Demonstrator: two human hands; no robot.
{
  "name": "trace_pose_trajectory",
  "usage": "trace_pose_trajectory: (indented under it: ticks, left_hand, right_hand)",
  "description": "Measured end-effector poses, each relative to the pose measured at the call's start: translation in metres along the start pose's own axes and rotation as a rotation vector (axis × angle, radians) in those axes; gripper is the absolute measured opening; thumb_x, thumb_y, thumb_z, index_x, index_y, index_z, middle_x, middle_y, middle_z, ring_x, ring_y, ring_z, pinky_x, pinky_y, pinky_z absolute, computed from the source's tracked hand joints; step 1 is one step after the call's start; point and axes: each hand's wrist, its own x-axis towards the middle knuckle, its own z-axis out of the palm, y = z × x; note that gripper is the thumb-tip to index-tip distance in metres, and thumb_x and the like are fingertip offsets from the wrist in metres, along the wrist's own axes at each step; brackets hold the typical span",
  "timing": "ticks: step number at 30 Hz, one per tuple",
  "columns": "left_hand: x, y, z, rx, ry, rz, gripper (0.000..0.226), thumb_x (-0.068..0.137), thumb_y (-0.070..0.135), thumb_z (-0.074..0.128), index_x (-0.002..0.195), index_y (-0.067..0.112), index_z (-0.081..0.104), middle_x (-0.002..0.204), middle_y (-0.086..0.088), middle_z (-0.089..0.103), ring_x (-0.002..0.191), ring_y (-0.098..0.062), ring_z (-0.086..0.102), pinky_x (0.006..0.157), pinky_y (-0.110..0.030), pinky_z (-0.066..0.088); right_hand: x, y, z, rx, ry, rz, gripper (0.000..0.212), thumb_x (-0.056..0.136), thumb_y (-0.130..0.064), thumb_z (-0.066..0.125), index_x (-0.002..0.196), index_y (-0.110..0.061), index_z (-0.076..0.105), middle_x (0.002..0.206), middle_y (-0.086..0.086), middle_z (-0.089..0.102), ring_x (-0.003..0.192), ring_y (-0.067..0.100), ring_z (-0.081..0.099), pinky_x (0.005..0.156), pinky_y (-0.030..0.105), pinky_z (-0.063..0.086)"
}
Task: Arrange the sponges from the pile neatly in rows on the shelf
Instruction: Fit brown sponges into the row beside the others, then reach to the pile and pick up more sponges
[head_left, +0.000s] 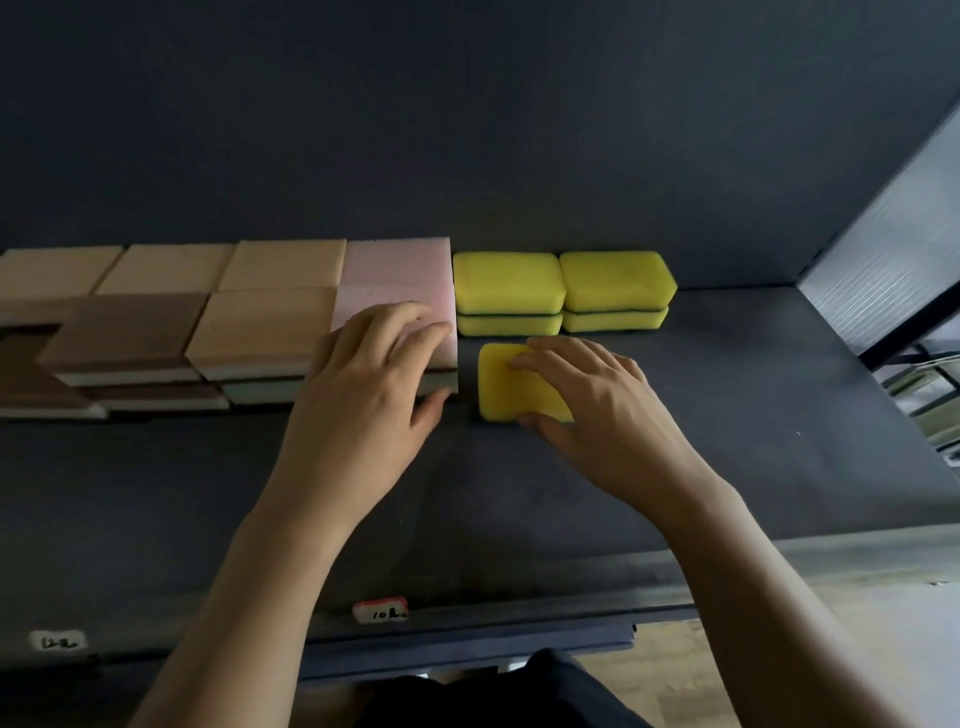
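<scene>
Looks like I'm starting a front row here. My right hand (587, 400) is clamped on the loose yellow sponge (498, 384), with fingers curled over its top and thumb at the near edge. The sponge lies flat on the shelf (753, 415), just in front of the left one of the two yellow stacks (509, 283) and just beside the pink stack (400, 275). My left hand (363, 384) has its fingers laid out on top of the pink stack and its thumb against the front face. It's gripping nothing, just steadying the stack I guess.

How I'd do this bit properly:
- The sponge looks maybe a touch off square, so I'd turn it until its back edge runs parallel with the stacks behind.
- I'd slide it rather than lift it, and go easy on the pinch since foam squashes.
- I'd line its left side up with the stack behind it.
- The left hand can brace the pink stack so a nudge doesn't knock it crooked.

Containers: honestly there's no bin or box in view, and I can't see the pile at all. The shelf is the only thing holding stuff. It has tan sponges (265, 322) and brown sponges (130, 327) stacked on the left, then pink, then the yellow stacks two high at the back. There are price tags (381, 610) on the front lip.
</scene>
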Motion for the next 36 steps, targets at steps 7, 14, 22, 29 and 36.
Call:
trace_pose_trajectory:
  ticks: [7, 14, 22, 29, 36]
  left_hand:
    - [0.002, -0.006, 0.006, 0.039, -0.038, -0.039, 0.046, 0.080, 0.023, 0.071, 0.123, 0.012, 0.058, 0.130, -0.007, 0.054, 0.119, -0.029, 0.052, 0.095, -0.044, 0.043]
    - [0.004, -0.008, 0.003, 0.029, -0.075, -0.047, 0.045, 0.081, 0.025, 0.071, 0.122, 0.014, 0.058, 0.130, -0.005, 0.054, 0.117, -0.026, 0.053, 0.095, -0.042, 0.044]
    - [0.007, -0.009, 0.005, 0.030, -0.097, -0.059, 0.044, 0.082, 0.028, 0.068, 0.123, 0.017, 0.056, 0.131, -0.004, 0.052, 0.119, -0.024, 0.052, 0.098, -0.040, 0.043]
    - [0.004, -0.010, 0.004, 0.013, -0.119, -0.057, 0.049, 0.083, 0.033, 0.065, 0.129, 0.018, 0.052, 0.136, -0.002, 0.048, 0.126, -0.022, 0.047, 0.103, -0.038, 0.039]
    - [-0.017, -0.001, -0.003, -0.021, -0.003, -0.030, 0.045, 0.089, 0.026, 0.064, 0.131, 0.013, 0.056, 0.138, -0.007, 0.050, 0.132, -0.026, 0.043, 0.109, -0.040, 0.036]
  right_hand:
    - [0.011, -0.002, 0.015, -0.046, 0.006, -0.003, 0.056, 0.081, -0.032, 0.078, 0.132, -0.029, 0.057, 0.142, -0.003, 0.053, 0.135, 0.021, 0.044, 0.110, 0.044, 0.034]
    - [0.022, -0.009, 0.022, -0.069, 0.035, 0.046, 0.055, 0.076, -0.028, 0.082, 0.127, -0.030, 0.061, 0.131, -0.005, 0.057, 0.121, 0.023, 0.052, 0.093, 0.043, 0.044]
    - [0.035, -0.015, 0.028, -0.066, 0.027, 0.104, 0.051, 0.077, -0.027, 0.080, 0.125, -0.032, 0.061, 0.130, -0.006, 0.057, 0.120, 0.023, 0.051, 0.092, 0.041, 0.042]
    - [0.032, -0.016, 0.017, -0.051, -0.037, 0.093, 0.056, 0.080, -0.036, 0.077, 0.132, -0.032, 0.057, 0.136, -0.004, 0.053, 0.126, 0.023, 0.048, 0.100, 0.040, 0.038]
    - [0.006, -0.041, -0.009, 0.059, 0.054, 0.009, 0.026, 0.085, -0.035, 0.070, 0.110, -0.031, 0.067, 0.106, -0.011, 0.067, 0.090, 0.018, 0.065, 0.069, 0.033, 0.052]
